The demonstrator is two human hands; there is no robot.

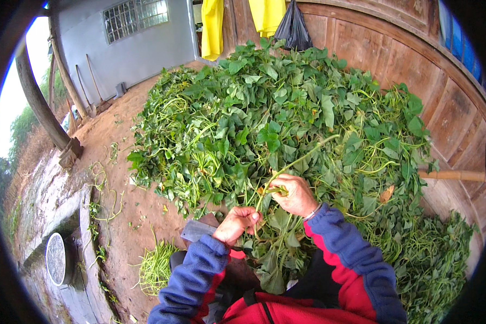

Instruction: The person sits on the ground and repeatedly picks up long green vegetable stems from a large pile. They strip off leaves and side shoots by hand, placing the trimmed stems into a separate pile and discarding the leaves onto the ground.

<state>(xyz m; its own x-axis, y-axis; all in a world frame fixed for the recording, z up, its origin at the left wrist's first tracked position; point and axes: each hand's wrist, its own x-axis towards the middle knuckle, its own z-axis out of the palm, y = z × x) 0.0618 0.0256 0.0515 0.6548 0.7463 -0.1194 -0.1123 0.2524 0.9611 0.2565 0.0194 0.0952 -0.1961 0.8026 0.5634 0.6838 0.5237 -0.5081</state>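
My left hand (235,223) pinches the lower part of a long green leafy-plant vine (303,160) between thumb and fingers. Just above it, my right hand (293,195) is closed around short cut-looking stems and touches the same vine, which slants up to the right. Leafy stems (281,237) hang below both hands, over my lap. Beside my left wrist shows the broad metal blade of a cleaver-like knife (196,230); its handle is hidden. A large heap of green vines and leaves (263,109) fills the ground before me.
A bundle of bare stems (156,267) lies at my left. Beyond it, a round basin (56,259) stands by a concrete ledge. Long-handled tools (90,81) and boots (120,90) are near the grey wall. A black plastic bag (293,28) hangs on the wooden wall (360,48).
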